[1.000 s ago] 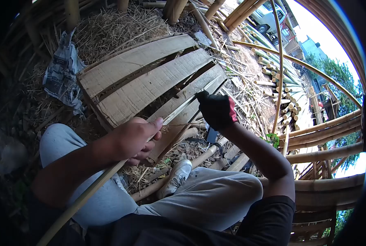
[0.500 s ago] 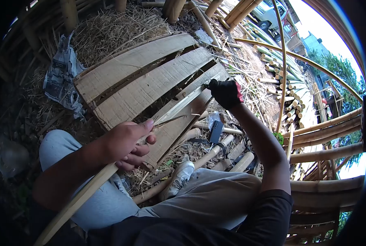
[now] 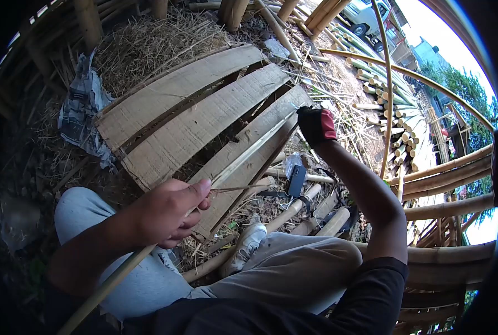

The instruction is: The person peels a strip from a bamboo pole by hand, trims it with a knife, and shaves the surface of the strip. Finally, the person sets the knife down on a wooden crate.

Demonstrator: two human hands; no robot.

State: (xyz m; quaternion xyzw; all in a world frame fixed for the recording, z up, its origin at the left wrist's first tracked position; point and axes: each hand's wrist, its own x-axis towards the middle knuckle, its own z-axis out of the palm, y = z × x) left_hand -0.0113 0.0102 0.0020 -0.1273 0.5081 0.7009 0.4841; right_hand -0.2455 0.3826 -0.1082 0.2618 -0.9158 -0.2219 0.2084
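Note:
My left hand [image 3: 173, 215] is bare and closed around a long split bamboo strip [image 3: 252, 148], whose near end runs back under my left forearm. A thin sliver sticks out beside my thumb. My right hand [image 3: 316, 125], in a black and red glove, is closed at the strip's far end; whether it also holds a tool is too small to tell. Beneath the strip lies a low platform of wooden planks [image 3: 187, 120] with gaps between the boards.
A phone [image 3: 297, 180] lies among bamboo poles right of the planks. Crumpled paper [image 3: 84, 109] is at the left, dry shavings [image 3: 154, 50] behind. Stacked bamboo poles [image 3: 402, 139] and a bamboo railing [image 3: 450, 209] stand at the right. My shoe [image 3: 249, 245] is below the planks.
My right hand has moved a little right, away from my left hand, and its glove has turned to show more red. The strip behind my left hand has rotated slightly.

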